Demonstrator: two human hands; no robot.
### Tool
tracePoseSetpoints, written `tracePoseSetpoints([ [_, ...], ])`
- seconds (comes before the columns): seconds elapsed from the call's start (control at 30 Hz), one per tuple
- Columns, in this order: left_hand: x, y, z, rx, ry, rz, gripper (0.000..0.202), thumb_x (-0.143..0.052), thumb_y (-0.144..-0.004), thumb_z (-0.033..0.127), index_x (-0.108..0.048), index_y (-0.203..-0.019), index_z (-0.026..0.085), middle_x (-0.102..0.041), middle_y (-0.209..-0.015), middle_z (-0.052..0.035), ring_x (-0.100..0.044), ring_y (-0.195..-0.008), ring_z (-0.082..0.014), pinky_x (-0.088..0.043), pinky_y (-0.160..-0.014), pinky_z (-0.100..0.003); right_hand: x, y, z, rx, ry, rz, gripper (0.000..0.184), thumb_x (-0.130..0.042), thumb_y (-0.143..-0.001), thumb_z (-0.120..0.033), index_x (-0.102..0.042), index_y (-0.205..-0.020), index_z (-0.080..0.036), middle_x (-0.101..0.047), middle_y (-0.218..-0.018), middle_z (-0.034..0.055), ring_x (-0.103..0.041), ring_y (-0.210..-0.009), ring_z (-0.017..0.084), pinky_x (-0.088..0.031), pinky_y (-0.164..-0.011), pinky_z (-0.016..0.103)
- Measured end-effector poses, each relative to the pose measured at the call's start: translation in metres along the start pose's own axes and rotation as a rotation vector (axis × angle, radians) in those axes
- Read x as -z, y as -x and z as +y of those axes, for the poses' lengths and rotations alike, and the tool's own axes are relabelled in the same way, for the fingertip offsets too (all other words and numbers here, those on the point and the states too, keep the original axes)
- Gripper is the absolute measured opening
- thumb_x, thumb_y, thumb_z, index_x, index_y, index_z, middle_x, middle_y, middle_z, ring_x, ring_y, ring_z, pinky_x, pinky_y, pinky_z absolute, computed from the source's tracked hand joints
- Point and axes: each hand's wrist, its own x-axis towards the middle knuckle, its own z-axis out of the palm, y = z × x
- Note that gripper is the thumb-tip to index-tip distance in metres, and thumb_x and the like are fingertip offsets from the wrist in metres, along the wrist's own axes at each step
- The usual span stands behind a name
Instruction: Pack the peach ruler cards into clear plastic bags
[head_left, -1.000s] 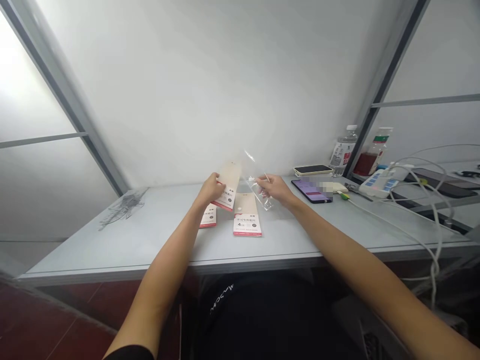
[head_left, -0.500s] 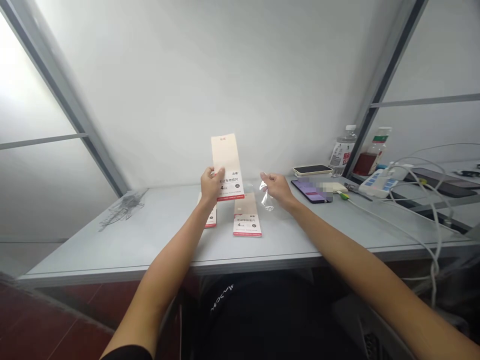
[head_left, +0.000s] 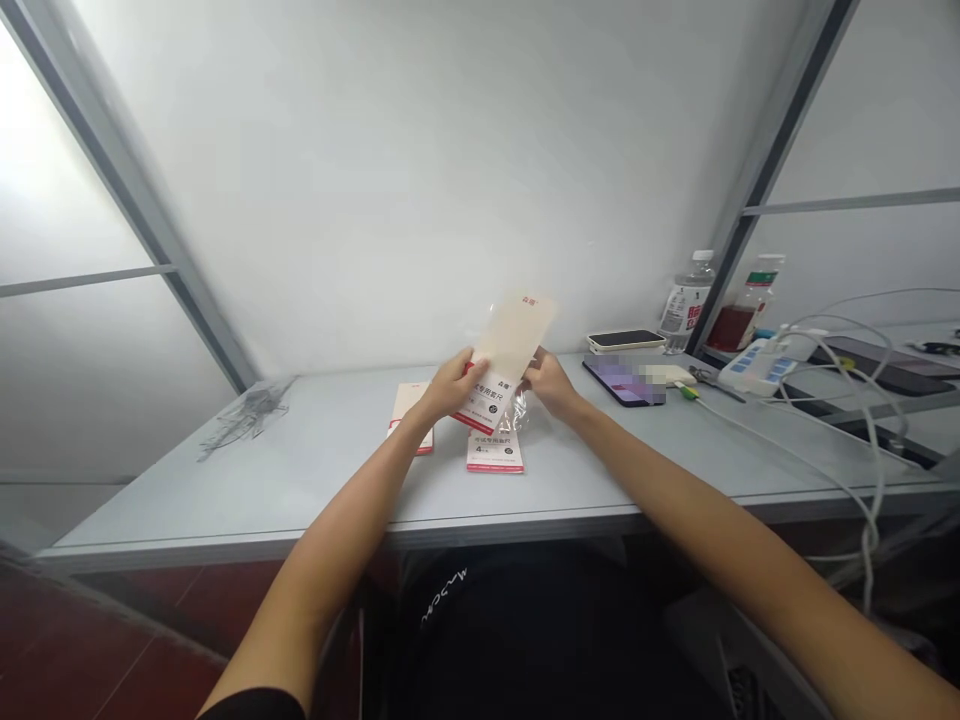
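My left hand [head_left: 456, 384] grips a ruler set packet [head_left: 517, 335], cream with a red lower edge and printed Chinese text, and holds it tilted to the right above the desk. Close behind its right edge is my right hand [head_left: 553, 382], fingers pinched on a clear plastic bag [head_left: 516, 410]; the packet partly covers this bag and the fingertips. A second packet [head_left: 495, 455] lies flat on the desk below, its upper part hidden. Left of it lies a third packet [head_left: 409, 402], partly covered by my left forearm.
Right of my hands lie a purple-screened phone [head_left: 626, 383] and a dark-screened phone [head_left: 626, 340]. Behind them stand a clear bottle [head_left: 684, 305] and a bottle of dark red liquid [head_left: 742, 310]. A power strip [head_left: 761, 365] trails white cables. Dark scribbles [head_left: 251, 415] mark the desk's left side.
The held packet has come down to the right and tilted clockwise. My hands are closer together, and the plastic bag is now partly behind the packet.
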Motion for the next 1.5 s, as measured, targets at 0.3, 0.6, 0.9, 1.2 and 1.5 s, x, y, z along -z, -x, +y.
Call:
tracePoseSetpoints([
  [0.3,0.007,-0.003,-0.001,-0.027,-0.001,0.140,0.029,-0.044,-0.081,0.048,-0.042,-0.075,0.020,-0.048,-0.063,0.0030,-0.046,-0.055,-0.0089,-0.035,-0.050,-0.020,0.007,-0.001,-0.007,-0.088,-0.202,-0.035,0.032,-0.063,-0.067,-0.042,-0.042,-0.079,-0.021,-0.063,-0.077,-0.0003,-0.065,-0.067,0.016,-0.045,-0.053,0.024],
  [0.6,0.005,0.004,0.003,-0.107,-0.125,0.073,0.034,-0.046,-0.080,0.050,-0.039,-0.066,0.019,-0.043,-0.057,0.0035,-0.043,-0.051,-0.0091,-0.032,-0.046,-0.022,0.006,-0.002,0.001,-0.220,-0.123,0.094,0.034,-0.068,-0.053,-0.015,-0.052,-0.083,-0.019,-0.063,-0.064,-0.0025,-0.061,-0.057,0.013,-0.047,-0.054,0.023],
  [0.9,0.003,0.004,0.006,-0.074,-0.056,0.028,0.034,-0.046,-0.080,0.050,-0.039,-0.068,0.019,-0.044,-0.057,0.0037,-0.044,-0.050,-0.0088,-0.032,-0.046,-0.021,0.003,-0.002,0.006,-0.165,-0.138,0.082,0.051,-0.071,-0.048,-0.011,-0.048,-0.092,-0.021,-0.063,-0.059,-0.0059,-0.062,-0.059,0.016,-0.051,-0.056,0.028],
  [1.2,-0.002,-0.004,-0.002,0.027,-0.060,0.248,0.030,-0.042,-0.084,0.045,-0.039,-0.069,0.020,-0.044,-0.061,0.0027,-0.043,-0.053,-0.0088,-0.034,-0.048,-0.022,0.000,0.002,-0.002,-0.193,-0.248,0.003,0.062,-0.073,-0.052,-0.012,-0.042,-0.105,-0.022,-0.065,-0.063,-0.0058,-0.064,-0.060,0.014,-0.052,-0.066,0.031],
  [1.5,0.006,-0.009,-0.011,0.137,-0.128,0.561,0.031,-0.037,-0.087,0.044,-0.032,-0.067,0.021,-0.044,-0.062,0.0018,-0.044,-0.054,-0.0111,-0.033,-0.051,-0.025,-0.008,0.008,-0.004,-0.238,-0.316,-0.070,0.065,-0.075,-0.057,-0.012,-0.040,-0.112,-0.020,-0.071,-0.076,0.0026,-0.067,-0.069,0.017,-0.054,-0.072,0.031],
])
